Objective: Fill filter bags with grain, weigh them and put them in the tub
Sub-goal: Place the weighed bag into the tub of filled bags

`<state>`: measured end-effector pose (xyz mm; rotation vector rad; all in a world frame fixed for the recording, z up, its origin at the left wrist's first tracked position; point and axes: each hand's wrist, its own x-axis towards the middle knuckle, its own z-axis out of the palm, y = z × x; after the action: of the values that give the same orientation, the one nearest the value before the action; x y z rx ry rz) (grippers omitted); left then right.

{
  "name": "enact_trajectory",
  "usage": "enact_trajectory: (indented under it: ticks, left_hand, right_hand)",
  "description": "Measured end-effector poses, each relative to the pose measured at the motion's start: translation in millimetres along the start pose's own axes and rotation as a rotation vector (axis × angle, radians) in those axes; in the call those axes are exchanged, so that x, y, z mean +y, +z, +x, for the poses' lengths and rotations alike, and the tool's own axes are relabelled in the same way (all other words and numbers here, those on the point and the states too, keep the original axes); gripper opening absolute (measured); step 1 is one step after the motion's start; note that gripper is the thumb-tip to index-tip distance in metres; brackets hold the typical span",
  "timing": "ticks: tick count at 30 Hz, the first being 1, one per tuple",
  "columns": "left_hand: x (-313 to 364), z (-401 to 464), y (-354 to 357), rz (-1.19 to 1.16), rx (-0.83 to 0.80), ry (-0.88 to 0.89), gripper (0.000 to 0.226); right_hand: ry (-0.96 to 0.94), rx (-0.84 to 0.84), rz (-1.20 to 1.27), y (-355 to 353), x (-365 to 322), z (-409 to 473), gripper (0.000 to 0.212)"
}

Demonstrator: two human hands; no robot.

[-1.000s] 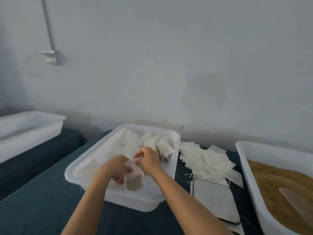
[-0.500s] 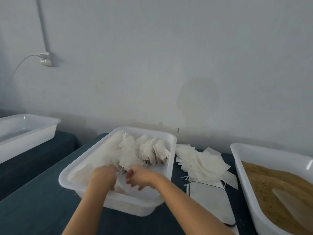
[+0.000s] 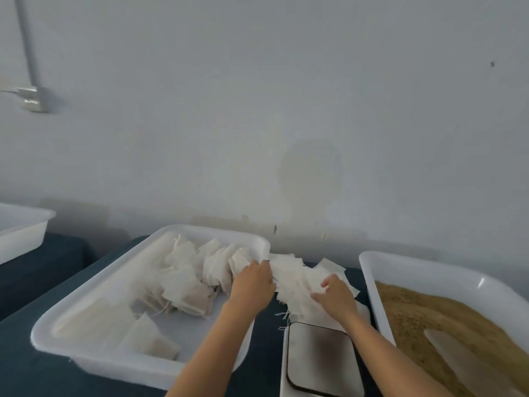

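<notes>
Two hands work the job: nearest us sits the scale, and just beyond it our right hand and left hand rest on the pile of empty filter bags, fingers curled into it, though whether they pinch one we cannot tell. These look feather-light, limp and clingy; we judge a corner pinch peels one free. Filled bags lie in the tub, grain at right.

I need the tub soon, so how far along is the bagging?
Done: a good many filled bags already lie in the tub. In hand: both hands, left and right, are on the pile of empty bags beside it, apparently picking the next one. Left: the scale is bare, plenty of grain remains, so filling and weighing go on.
</notes>
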<state>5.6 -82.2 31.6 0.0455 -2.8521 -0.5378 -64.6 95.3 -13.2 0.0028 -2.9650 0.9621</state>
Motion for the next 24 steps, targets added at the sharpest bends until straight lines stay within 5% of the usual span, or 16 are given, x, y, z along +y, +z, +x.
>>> enact_trajectory:
  ticks: [3, 7, 12, 24]
  left_hand:
    - [4, 3, 8, 0.015, -0.025, 0.012, 0.021]
    - [-1, 6, 15, 0.007, 0.016, 0.015, 0.018]
    - [-5, 6, 21, 0.031, 0.069, 0.027, 0.017]
    - [-3, 3, 25, 0.077, 0.147, 0.021, 0.021]
  right_hand:
    - [0.021, -0.059, -0.110, 9, 6, 2, 0.047]
    - [0.055, 0.015, -0.054, 8, 5, 5, 0.015]
    - [0.086, 0.038, 0.021, 4, 7, 4, 0.009]
    - [0.080, -0.031, -0.060, 9, -2, -4, 0.026]
